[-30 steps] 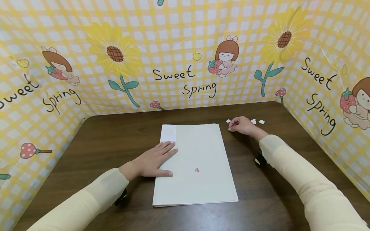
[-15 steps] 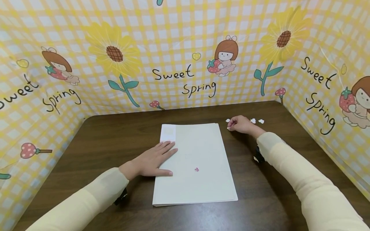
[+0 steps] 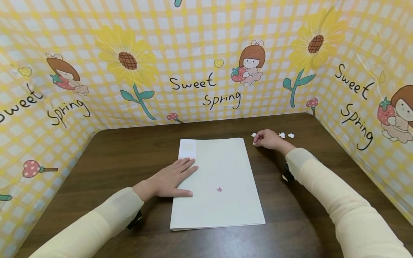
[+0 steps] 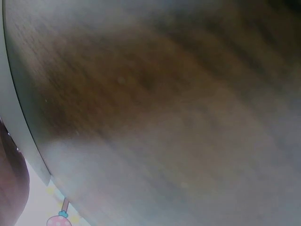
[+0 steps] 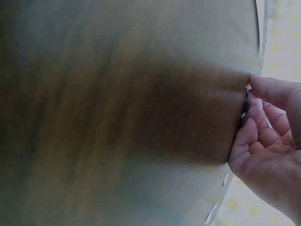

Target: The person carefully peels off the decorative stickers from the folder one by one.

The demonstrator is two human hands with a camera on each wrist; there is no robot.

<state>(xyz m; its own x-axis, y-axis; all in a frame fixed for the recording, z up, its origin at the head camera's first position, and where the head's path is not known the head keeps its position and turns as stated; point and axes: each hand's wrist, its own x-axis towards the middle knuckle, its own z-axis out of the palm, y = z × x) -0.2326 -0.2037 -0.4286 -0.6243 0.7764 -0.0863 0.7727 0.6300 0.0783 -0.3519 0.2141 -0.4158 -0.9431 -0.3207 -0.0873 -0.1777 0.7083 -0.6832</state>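
One white scrap (image 3: 254,143) is pinched at the fingertips of my right hand (image 3: 267,139), at two o'clock from the middle of the folder (image 3: 222,172) and off its edge. The right wrist view shows those fingertips meeting on a speck of white, with other fingers folded in behind. Around that hand lie more loose scraps (image 3: 291,135) on the brown tabletop (image 3: 129,154): one at ten o'clock, just past my fingers, the others near three o'clock.

My left hand (image 3: 171,179) lies flat across the folder's nine o'clock edge, palm down, fingers spread and thumb held well apart. Its fingertips come to the lower end of the label (image 3: 187,147), which sits at eleven o'clock on the folder; its print is too faint for me to read. A small pink sticker (image 3: 219,189) shows just on the six o'clock side of the folder's middle. The left wrist view gives me mostly blurred wood, with a slice of hand at eight o'clock.

My cream sleeves (image 3: 96,222) come in from eight and four o'clock. At twelve o'clock hangs a yellow-checked cloth (image 3: 193,36) lettered "Sweet Spring".
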